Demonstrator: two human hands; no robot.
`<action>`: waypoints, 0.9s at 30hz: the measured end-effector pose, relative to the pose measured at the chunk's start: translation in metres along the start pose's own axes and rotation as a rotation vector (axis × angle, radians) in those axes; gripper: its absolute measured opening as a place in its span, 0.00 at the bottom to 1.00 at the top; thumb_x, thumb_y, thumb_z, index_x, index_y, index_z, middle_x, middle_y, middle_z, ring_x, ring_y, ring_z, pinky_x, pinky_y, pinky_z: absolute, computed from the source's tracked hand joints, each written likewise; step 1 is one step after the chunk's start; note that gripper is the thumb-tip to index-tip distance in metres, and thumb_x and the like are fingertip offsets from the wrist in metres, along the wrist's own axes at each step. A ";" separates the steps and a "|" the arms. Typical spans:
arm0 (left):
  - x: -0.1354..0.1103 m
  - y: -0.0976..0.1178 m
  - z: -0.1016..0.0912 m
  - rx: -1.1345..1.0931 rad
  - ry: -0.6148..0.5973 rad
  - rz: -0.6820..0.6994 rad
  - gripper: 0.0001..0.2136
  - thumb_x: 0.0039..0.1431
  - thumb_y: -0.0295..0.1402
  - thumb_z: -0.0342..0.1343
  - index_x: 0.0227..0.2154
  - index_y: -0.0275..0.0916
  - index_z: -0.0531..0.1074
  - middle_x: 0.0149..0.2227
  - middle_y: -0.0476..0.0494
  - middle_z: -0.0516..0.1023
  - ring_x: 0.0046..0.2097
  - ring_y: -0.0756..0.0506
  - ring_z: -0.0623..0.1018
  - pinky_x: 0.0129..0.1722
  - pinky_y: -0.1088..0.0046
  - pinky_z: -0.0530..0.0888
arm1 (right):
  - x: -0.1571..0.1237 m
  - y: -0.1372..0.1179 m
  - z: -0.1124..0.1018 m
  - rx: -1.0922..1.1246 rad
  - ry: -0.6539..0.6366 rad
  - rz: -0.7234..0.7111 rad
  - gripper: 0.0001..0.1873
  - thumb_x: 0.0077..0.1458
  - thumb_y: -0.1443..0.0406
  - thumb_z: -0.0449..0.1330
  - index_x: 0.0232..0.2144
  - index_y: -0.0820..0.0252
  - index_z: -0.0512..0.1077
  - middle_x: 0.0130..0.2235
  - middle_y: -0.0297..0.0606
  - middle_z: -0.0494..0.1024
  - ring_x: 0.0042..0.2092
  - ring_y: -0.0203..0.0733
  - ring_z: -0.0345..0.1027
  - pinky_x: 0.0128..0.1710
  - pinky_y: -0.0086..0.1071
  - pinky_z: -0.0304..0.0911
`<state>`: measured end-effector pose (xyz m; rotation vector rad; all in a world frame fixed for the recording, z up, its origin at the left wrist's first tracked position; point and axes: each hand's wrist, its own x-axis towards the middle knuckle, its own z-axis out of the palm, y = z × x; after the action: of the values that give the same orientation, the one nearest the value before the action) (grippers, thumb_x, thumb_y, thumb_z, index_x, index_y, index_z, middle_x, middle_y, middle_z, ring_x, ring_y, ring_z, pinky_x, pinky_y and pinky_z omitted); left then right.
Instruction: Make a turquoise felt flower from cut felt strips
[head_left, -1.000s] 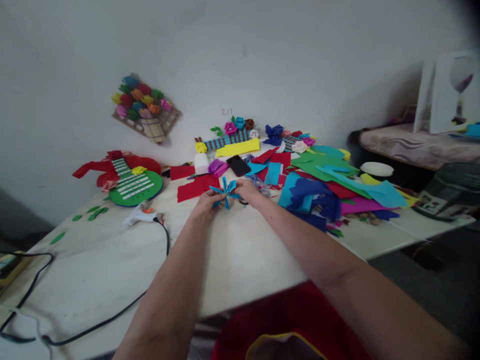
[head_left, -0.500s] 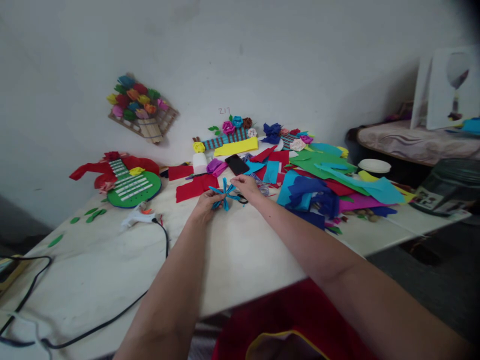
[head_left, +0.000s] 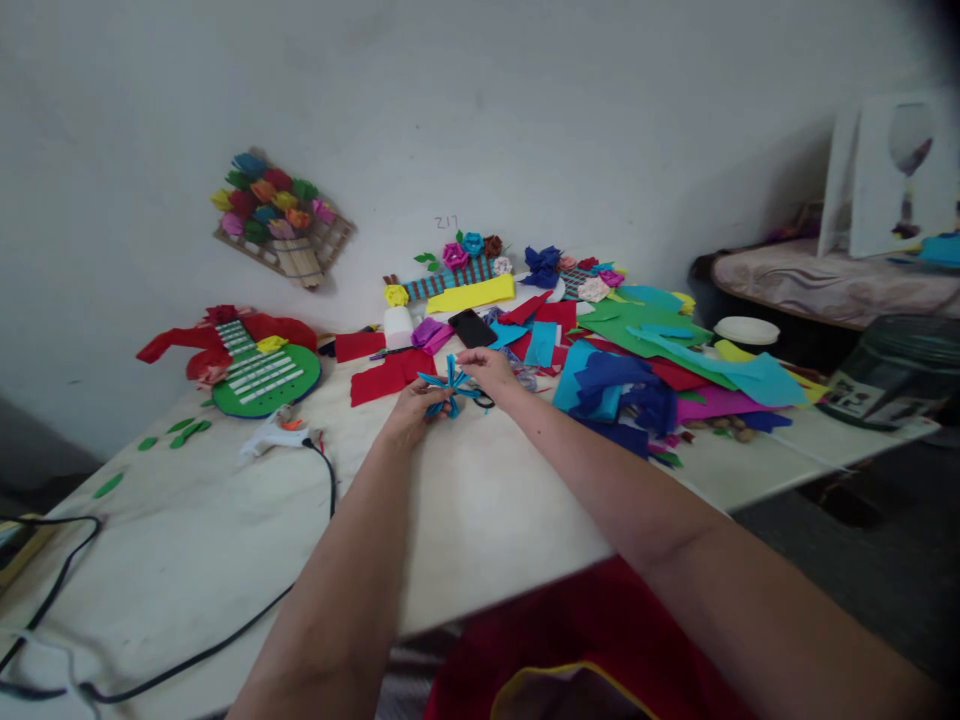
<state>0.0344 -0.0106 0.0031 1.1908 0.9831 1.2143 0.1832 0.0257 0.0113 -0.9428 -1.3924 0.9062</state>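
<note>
A blue paper flower (head_left: 451,378) with narrow folded petals is held above the table, between my two hands. My left hand (head_left: 409,415) is closed on it from the left, thumb and fingers pinching near its lower middle. From the right, my right hand (head_left: 491,370) pinches the tip of an upper-right petal with thumb and fingertips. A black loop that looks like a scissors handle (head_left: 484,400) shows just below my right hand. Beyond the hands lie red paper pieces (head_left: 382,384) and a dark phone (head_left: 472,328).
Coloured paper sheets (head_left: 645,330) and a dark blue crumpled piece (head_left: 626,385) cover the right side. A glue gun (head_left: 277,430) with a black cord (head_left: 217,645) lies left. A green and red paper guitar (head_left: 266,375) leans at the wall. A glass jar (head_left: 892,370) stands far right.
Both hands keep their hold on the flower. Its petals and my right fingers have shifted very slightly, and the whole view has moved a little.
</note>
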 end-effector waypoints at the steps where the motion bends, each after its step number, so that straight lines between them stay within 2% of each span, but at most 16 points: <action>1: 0.000 0.000 0.000 -0.002 -0.002 0.001 0.16 0.34 0.31 0.66 0.30 0.35 0.70 0.21 0.49 0.72 0.21 0.53 0.71 0.19 0.78 0.67 | 0.000 0.001 0.000 -0.006 0.000 -0.006 0.06 0.40 0.72 0.57 0.25 0.62 0.72 0.34 0.35 0.77 0.37 0.35 0.69 0.43 0.30 0.63; 11: 0.006 -0.005 -0.004 0.036 -0.019 0.016 0.16 0.35 0.34 0.66 0.30 0.34 0.71 0.23 0.47 0.75 0.17 0.55 0.67 0.16 0.79 0.64 | -0.002 -0.003 -0.001 -0.003 0.008 0.000 0.05 0.40 0.72 0.57 0.23 0.61 0.72 0.34 0.34 0.76 0.39 0.35 0.69 0.45 0.31 0.61; 17: 0.005 -0.004 -0.002 0.036 -0.025 0.029 0.15 0.35 0.34 0.66 0.29 0.34 0.72 0.21 0.48 0.73 0.17 0.55 0.66 0.16 0.79 0.63 | -0.003 -0.005 -0.002 0.005 -0.002 0.002 0.04 0.40 0.73 0.57 0.22 0.62 0.71 0.35 0.35 0.76 0.40 0.36 0.68 0.46 0.31 0.60; 27: 0.004 -0.004 0.002 0.038 -0.030 0.077 0.16 0.33 0.34 0.66 0.28 0.35 0.71 0.20 0.49 0.73 0.16 0.54 0.66 0.16 0.78 0.63 | 0.001 0.002 -0.003 -0.040 -0.008 -0.057 0.03 0.40 0.67 0.60 0.22 0.62 0.72 0.35 0.36 0.76 0.40 0.38 0.68 0.45 0.32 0.60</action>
<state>0.0378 -0.0066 -0.0001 1.2836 0.9493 1.2394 0.1864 0.0269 0.0101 -0.9263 -1.4412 0.8432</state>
